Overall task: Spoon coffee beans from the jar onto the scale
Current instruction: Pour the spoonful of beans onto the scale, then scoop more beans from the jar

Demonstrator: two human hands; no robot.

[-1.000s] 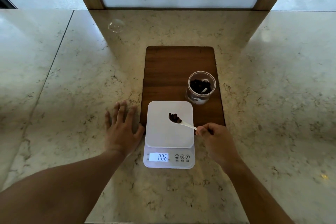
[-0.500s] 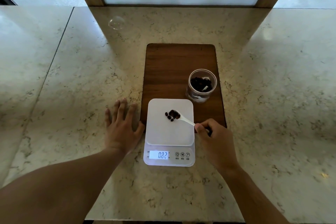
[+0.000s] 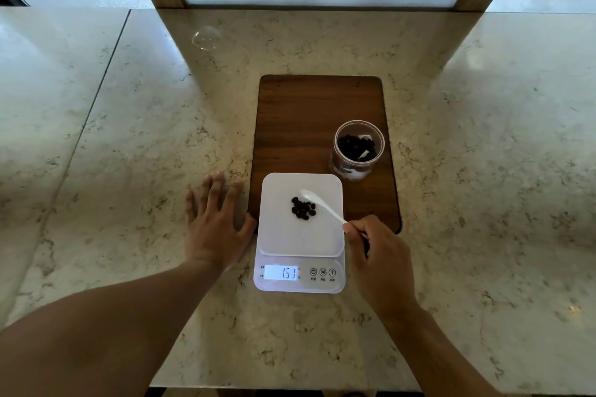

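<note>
Beans down on the scale (image 3: 300,235), spoon (image 3: 322,205) emptied and lifted just above the platform.

Small dark heap of coffee beans (image 3: 303,208) sitting mid-platform on the smooth white rounded-square scale, lit display reading 151, round buttons marked M and T beside it. Right hand (image 3: 382,263) curled tight, pinching the slim white plastic spoon by its handle end, just right of the beans. Left hand (image 3: 214,224) flat and spread on the veined marble desk (image 3: 129,138), thumb touching the scale's left edge. Clear round jar (image 3: 358,150), open, beans inside, on the dark wooden board (image 3: 306,126), far right of the scale.
</note>
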